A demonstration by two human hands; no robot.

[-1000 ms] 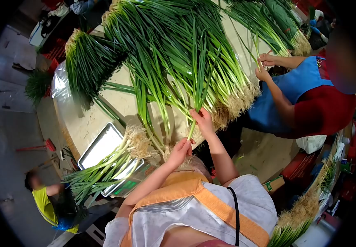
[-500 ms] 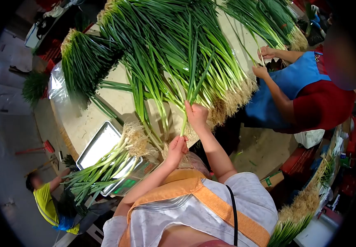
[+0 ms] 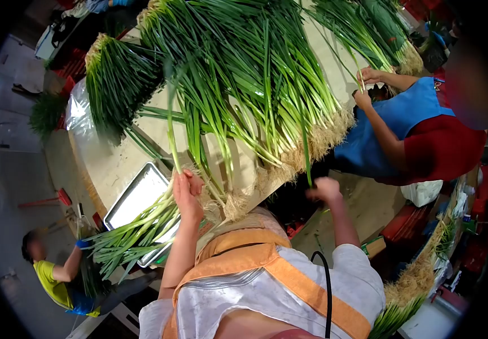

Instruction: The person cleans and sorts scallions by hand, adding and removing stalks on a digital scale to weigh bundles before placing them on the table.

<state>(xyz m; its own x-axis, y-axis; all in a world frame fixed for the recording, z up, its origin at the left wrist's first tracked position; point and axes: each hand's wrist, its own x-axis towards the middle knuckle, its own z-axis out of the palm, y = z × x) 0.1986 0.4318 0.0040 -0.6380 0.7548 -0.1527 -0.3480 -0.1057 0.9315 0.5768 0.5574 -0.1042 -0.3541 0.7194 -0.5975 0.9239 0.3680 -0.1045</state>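
Stalk (image 3: 172, 135) in L hand (image 3: 188, 195) nr tray (image 3: 136, 195); leaf (image 3: 304, 141) in R hand (image 3: 327, 191).

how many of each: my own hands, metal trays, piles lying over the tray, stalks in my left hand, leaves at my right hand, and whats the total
your hands: 2, left hand and right hand
metal tray: 1
pile of stalks over the tray: 1
stalk in the left hand: 1
long green leaf at the right hand: 1
total: 6
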